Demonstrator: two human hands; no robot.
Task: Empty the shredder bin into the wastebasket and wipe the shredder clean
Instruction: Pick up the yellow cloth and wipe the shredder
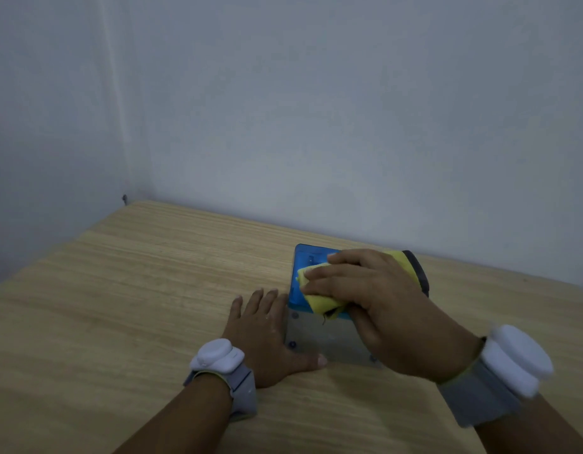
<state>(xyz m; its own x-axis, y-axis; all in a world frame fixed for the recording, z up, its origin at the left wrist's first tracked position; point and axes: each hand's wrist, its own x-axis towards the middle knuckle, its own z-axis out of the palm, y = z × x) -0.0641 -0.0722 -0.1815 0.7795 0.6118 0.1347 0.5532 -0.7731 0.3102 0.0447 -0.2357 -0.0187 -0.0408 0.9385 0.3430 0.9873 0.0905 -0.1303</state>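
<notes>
Here, a small desktop shredder with a blue plastic top and a clear, greyish bin [319, 290] is seen standing on a light wood-grain table [136, 290], close to the table's far edge and the pale grey wall [316, 109] behind it. A folded yellow microfibre cloth [319, 301] is laid over the blue top, and it is pressed down there by the right hand [365, 290], whose fingers are spread flat and extended across the cloth rather than curled around it; the cloth is thus held by downward pressure beneath the palm and fingers, with its lower corner left hanging over the near edge of the blue top. A dark rounded part of the shredder is visible past the knuckles, at the far right.

The left hand [267, 335] is placed flat and open on the table, just beside the shredder's left side, with nothing grasped; the thumb is laid against the near lower corner of the clear bin. Whether the fingertips touch the blue top cannot be told. A white sensor on a grey strap [221, 358] is worn on the left wrist, and a similar white sensor band [509, 362] on the right wrist.
</notes>
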